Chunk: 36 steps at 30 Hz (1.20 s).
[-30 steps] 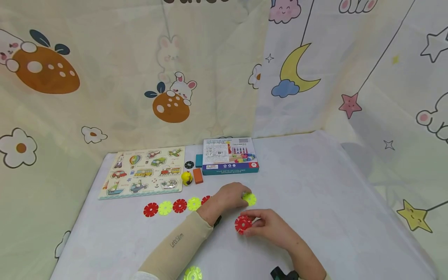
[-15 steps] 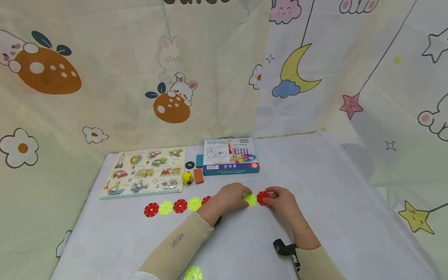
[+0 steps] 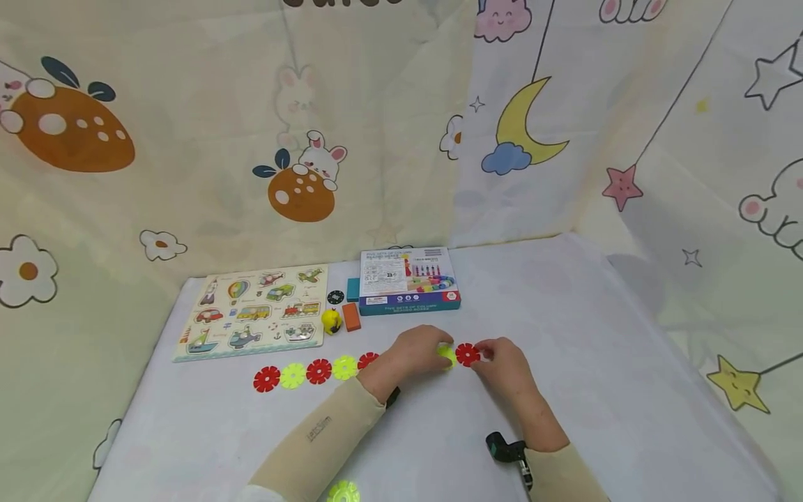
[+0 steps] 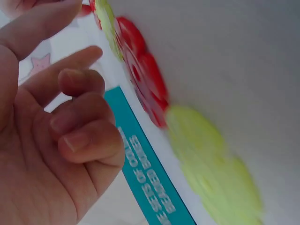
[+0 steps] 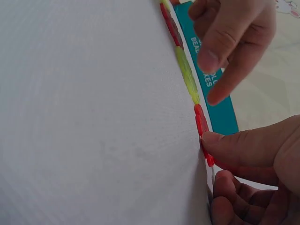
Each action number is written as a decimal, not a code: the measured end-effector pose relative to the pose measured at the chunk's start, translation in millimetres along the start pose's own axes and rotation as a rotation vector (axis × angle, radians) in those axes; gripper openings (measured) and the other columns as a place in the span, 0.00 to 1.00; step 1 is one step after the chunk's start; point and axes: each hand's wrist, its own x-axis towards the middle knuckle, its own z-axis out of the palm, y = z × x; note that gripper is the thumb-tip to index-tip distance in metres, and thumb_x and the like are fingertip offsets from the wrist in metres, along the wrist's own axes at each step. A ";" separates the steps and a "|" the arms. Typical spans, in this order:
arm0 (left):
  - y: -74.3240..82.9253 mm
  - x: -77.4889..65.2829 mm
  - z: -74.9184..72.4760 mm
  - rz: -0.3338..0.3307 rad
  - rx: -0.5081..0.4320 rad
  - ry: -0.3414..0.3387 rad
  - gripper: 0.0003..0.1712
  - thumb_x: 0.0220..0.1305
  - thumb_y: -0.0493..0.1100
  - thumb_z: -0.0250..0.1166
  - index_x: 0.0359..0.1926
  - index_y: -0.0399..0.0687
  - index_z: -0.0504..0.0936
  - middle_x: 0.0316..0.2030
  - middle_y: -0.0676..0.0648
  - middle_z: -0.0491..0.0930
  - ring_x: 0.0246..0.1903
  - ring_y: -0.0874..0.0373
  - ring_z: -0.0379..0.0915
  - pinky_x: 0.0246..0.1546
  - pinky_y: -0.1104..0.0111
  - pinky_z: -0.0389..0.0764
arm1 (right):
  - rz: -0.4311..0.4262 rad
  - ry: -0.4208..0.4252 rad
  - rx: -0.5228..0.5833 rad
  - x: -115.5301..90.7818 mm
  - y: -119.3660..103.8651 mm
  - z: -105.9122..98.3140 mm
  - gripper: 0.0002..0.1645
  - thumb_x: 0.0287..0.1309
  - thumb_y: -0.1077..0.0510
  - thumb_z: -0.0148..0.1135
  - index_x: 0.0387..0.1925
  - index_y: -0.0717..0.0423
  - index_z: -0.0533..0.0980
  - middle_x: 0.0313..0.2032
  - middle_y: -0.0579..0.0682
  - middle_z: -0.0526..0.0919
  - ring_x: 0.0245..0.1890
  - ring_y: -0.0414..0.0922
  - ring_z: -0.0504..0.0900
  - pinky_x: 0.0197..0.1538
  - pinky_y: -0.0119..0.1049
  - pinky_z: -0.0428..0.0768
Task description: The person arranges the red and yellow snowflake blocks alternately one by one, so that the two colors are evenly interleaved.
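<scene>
A row of red and yellow-green plastic snowflake discs crosses the table in the head view. My right hand (image 3: 505,366) pinches the red disc (image 3: 467,355) at the row's right end; in the right wrist view the thumb (image 5: 234,145) lies over that disc's edge. Beside it is a yellow-green disc (image 3: 446,356), partly covered by my left hand (image 3: 417,354). The left wrist view has the left index finger and thumb apart, the other fingers loosely curled, and nothing held. My left wrist hides part of the row, whose left end is another red disc (image 3: 267,379).
Behind the row lie a picture puzzle board (image 3: 254,312), a bead-set box (image 3: 409,281), an orange block (image 3: 351,317), a teal block (image 3: 353,289), a yellow toy (image 3: 331,321) and a black disc (image 3: 335,297). One yellow-green disc (image 3: 343,491) lies at the near edge.
My right hand has carried the red disc away from me and rightward, to the right side of the yellow-green disc. My left hand has stayed almost in place.
</scene>
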 end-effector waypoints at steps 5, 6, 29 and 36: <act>10.3 10.9 3.4 -0.021 0.015 0.008 0.28 0.49 0.54 0.73 0.54 0.60 0.80 0.48 0.54 0.78 0.48 0.58 0.70 0.44 0.62 0.75 | 0.002 0.021 0.030 -2.0 0.7 -0.5 0.24 0.46 0.56 0.73 0.46 0.61 0.79 0.39 0.54 0.77 0.38 0.50 0.73 0.39 0.41 0.79; 11.8 12.0 4.1 -0.027 0.015 0.001 0.28 0.49 0.54 0.73 0.54 0.60 0.80 0.48 0.54 0.78 0.47 0.59 0.70 0.42 0.63 0.75 | 0.005 0.022 0.036 -2.2 1.2 -0.4 0.24 0.46 0.56 0.73 0.46 0.61 0.79 0.39 0.54 0.77 0.38 0.50 0.74 0.39 0.41 0.79; 15.4 17.5 7.3 0.016 0.069 -0.054 0.25 0.54 0.52 0.70 0.54 0.64 0.81 0.45 0.59 0.79 0.45 0.61 0.69 0.45 0.66 0.73 | -0.470 -0.371 0.076 -93.2 -50.4 40.0 0.01 0.53 0.51 0.66 0.28 0.39 0.80 0.23 0.33 0.74 0.25 0.32 0.72 0.31 0.27 0.72; 17.7 17.4 7.1 0.012 0.063 -0.065 0.26 0.52 0.51 0.72 0.55 0.63 0.80 0.44 0.58 0.79 0.45 0.61 0.69 0.42 0.67 0.73 | -0.680 -0.805 -0.104 -127.8 -87.4 78.5 0.24 0.55 0.40 0.64 0.54 0.34 0.75 0.27 0.30 0.71 0.28 0.27 0.70 0.32 0.22 0.71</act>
